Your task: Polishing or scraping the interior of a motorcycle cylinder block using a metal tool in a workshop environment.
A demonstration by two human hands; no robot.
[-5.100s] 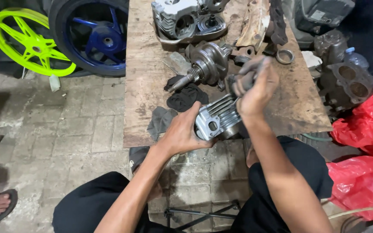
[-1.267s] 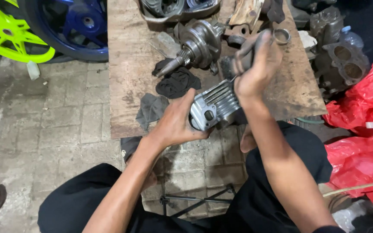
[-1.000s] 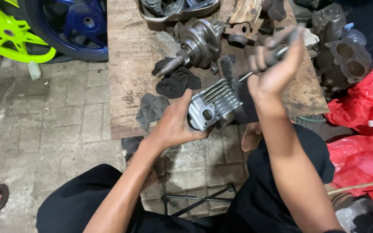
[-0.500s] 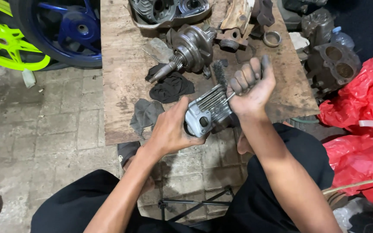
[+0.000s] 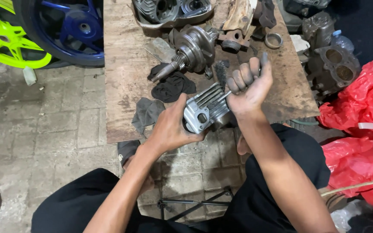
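My left hand (image 5: 170, 127) grips a finned silver engine cylinder (image 5: 204, 110) at the near edge of a low wooden board (image 5: 124, 82). In my right hand (image 5: 248, 86), closed as a fist, is a small wire brush (image 5: 222, 74); its dark bristles sit against the cylinder's fins. A crankshaft (image 5: 193, 49) lies on the board just beyond the cylinder, next to dark rags (image 5: 170, 85).
More engine parts lie at the board's far end: a casing (image 5: 169, 9) and a metal ring (image 5: 274, 40). An engine block (image 5: 335, 69) and red plastic bags (image 5: 359, 125) are at the right. A blue wheel (image 5: 67, 30) and a green wheel (image 5: 5, 39) stand far left.
My right hand has pulled the brush back and forth over the fins, rising and coming down again. The left hand has kept hold of the cylinder.
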